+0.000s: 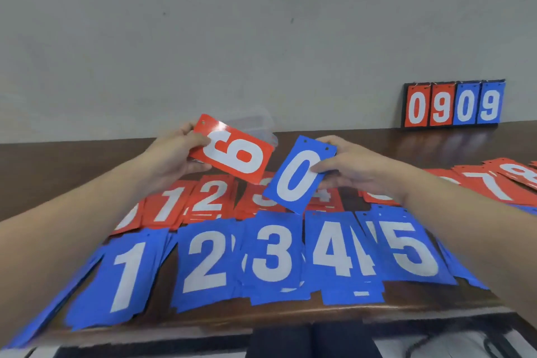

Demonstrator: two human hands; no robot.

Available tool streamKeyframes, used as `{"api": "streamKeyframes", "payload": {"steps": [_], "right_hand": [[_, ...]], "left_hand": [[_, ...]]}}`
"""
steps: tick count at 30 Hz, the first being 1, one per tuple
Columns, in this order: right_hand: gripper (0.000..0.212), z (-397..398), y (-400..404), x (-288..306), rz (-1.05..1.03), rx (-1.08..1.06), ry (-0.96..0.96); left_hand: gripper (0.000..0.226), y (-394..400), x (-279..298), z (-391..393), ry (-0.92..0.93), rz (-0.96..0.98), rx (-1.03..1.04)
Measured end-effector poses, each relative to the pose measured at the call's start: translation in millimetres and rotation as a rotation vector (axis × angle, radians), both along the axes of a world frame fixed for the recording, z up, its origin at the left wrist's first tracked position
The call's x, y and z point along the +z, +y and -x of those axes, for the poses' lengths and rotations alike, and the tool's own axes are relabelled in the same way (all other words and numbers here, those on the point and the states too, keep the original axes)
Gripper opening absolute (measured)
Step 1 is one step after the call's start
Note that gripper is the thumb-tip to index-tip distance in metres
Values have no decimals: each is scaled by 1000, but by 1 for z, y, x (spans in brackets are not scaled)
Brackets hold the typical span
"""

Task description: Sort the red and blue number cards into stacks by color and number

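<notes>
Now | dark wood table, grey wall | hands: left grips red card, right blue card

Red 9 card and blue 0 card carry white numerals. Blue stacks and red stacks, all white-numbered, lie on the dark brown bench. The scoreboard shows two red, two blue panels against a grey wall.

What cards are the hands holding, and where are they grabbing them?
Left hand pinches the red 6 card at its left end. Right hand pinches the blue 0 card by its right edge.
</notes>
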State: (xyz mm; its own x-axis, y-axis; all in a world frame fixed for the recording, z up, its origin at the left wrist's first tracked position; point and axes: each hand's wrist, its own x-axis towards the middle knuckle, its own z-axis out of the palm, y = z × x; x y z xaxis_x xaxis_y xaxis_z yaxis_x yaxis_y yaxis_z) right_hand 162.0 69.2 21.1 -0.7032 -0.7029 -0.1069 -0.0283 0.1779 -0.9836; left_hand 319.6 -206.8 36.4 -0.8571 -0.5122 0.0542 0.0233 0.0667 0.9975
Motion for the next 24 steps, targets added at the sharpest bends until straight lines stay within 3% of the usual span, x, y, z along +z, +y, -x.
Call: {"api": "streamKeyframes", "payload": {"steps": [3,7,17,20,24], "right_hand": [[21,-35,-52,-3,-16,69,-32],[21,-83,-125,-13,-49,205,-77],[19,-177,-254,-38,-164,436,85],[21,-196,-276,-51,-199,460,278],[28,-204,-291,-67,-249,484,722]], "left_hand": [[20,-36,3,-56,17,-12,87],[20,-81,-1,-133,25,-11,222],[15,-128,-15,-237,36,-30,445],[16,-133,-21,-246,9,-29,470],[13,-135,-29,-246,-7,-37,457]]}}
